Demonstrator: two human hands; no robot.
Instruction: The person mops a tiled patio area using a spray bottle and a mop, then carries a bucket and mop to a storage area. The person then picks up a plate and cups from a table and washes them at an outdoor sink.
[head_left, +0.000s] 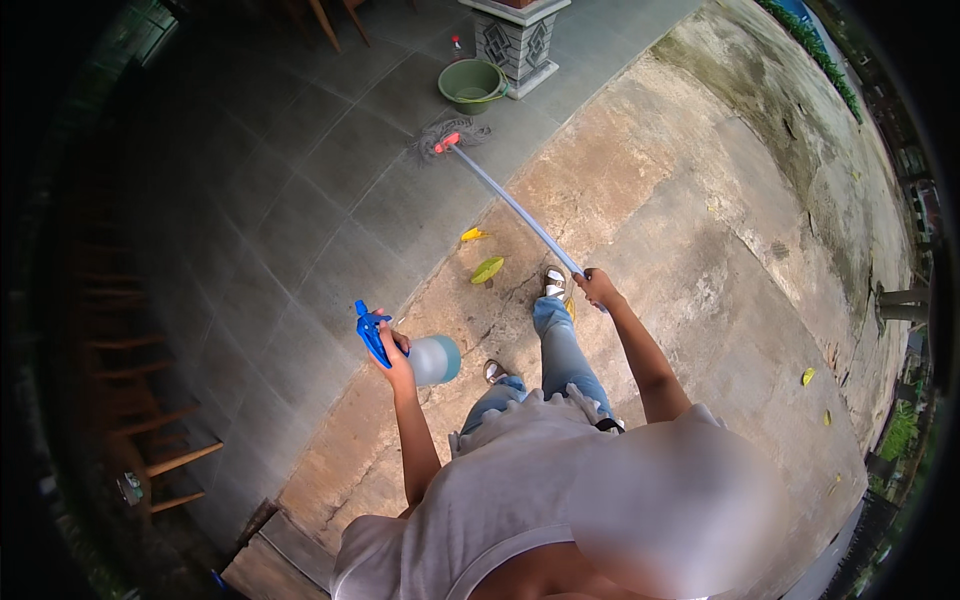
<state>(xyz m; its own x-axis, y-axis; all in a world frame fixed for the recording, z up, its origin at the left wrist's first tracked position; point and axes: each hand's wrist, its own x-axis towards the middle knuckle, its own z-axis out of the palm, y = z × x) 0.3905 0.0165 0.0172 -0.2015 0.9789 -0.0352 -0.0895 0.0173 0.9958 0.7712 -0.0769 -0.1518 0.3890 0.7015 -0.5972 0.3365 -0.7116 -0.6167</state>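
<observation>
My left hand (393, 357) is closed round the neck of a spray bottle (434, 360), which has a blue trigger head and a pale, cloudy body with bluish liquid. The bottle is tilted, its nozzle toward the dark tiles. In my right hand (598, 288) is the upper end of a mop (510, 203) with a light blue-grey handle. Its red clamp and grey string head rest on the tiled floor ahead, just in front of a green bucket (473, 86).
A patterned pillar base (515, 45) stands beside the bucket, and a small red-capped bottle (457, 47) behind it. Dark tiles (300, 210) meet rough concrete (700, 260) along an edge near my feet. Fallen leaves (487, 270) lie on the concrete. Wooden chairs (150, 440) line the left side.
</observation>
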